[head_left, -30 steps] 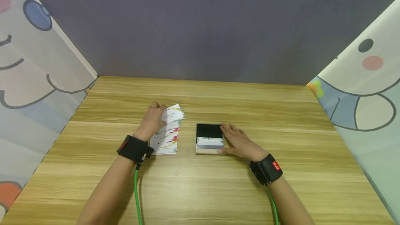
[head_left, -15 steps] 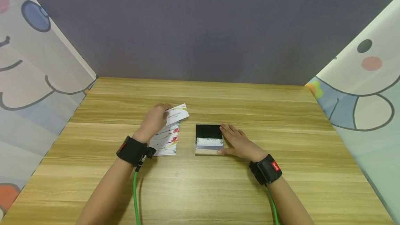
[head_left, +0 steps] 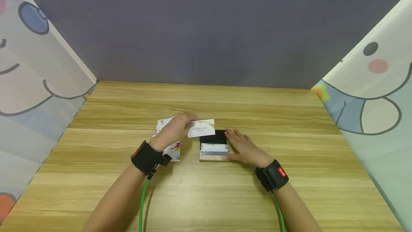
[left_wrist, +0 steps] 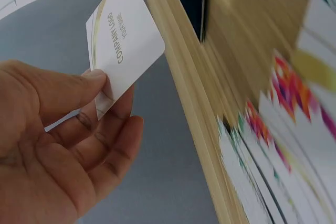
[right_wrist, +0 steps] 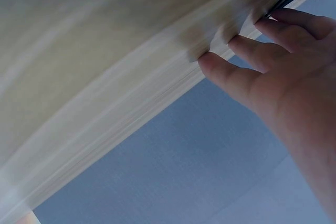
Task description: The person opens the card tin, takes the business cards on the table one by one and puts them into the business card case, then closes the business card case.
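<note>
My left hand (head_left: 175, 129) pinches a white business card (head_left: 206, 128) between thumb and fingers. In the left wrist view the card (left_wrist: 123, 35) reads "COMPANY LOGO" and has a gold curve. It overlaps the far left corner of an opened card case (head_left: 214, 138) in the head view. The case has a dark inside and a floral card (head_left: 215, 148) across its near part. My right hand (head_left: 246, 149) rests along the case's right side, fingertips at the far corner and thumb at the near one. The right wrist view shows those fingers (right_wrist: 231, 74) extended to the tabletop.
Several overlapping business cards (head_left: 176, 149) lie fanned out left of the case, partly hidden under my left hand and wrist. A grey panel (head_left: 206, 31) stands behind the wooden table (head_left: 273, 114). Green cables (head_left: 141, 203) trail from both wrist cameras.
My left hand has lifted the company-logo card off the fanned cards and carried it right to the case. The right hand has stayed at the case.
</note>
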`<state>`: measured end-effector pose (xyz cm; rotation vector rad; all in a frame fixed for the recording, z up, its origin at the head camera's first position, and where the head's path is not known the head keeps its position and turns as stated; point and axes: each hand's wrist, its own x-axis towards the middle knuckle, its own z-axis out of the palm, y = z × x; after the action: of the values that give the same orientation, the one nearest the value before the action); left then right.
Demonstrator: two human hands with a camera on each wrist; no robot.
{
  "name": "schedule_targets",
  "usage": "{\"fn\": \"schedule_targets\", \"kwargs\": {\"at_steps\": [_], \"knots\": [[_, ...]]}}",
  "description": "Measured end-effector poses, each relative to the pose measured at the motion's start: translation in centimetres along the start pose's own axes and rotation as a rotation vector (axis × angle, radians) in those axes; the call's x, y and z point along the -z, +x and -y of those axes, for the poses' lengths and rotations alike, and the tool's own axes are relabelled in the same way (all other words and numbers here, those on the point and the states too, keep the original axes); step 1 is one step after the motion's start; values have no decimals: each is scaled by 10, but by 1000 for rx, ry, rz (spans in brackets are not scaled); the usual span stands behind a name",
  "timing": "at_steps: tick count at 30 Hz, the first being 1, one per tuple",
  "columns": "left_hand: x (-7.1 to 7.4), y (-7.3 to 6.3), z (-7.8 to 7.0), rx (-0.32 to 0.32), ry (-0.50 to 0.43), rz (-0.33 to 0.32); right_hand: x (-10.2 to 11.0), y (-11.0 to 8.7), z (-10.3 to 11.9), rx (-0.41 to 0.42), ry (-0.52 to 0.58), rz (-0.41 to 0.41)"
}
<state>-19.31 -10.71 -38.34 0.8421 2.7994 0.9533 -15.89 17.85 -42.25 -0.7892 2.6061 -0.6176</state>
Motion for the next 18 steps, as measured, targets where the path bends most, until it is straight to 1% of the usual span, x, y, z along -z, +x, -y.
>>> {"fn": "schedule_targets", "kwargs": {"at_steps": [3,7,14,18], "knots": [[-6,4,-5,-36,8,30,0,0,0,-4,-4,2],[-14,8,-10,-68,-1,56,-1,1,-1,-5,7,6],[-27,14,-19,-118,31,67,-1,-1,-2,-7,23,5],[-30,16,-23,-127,54,68,-1,-1,-2,-8,16,-1]]}}
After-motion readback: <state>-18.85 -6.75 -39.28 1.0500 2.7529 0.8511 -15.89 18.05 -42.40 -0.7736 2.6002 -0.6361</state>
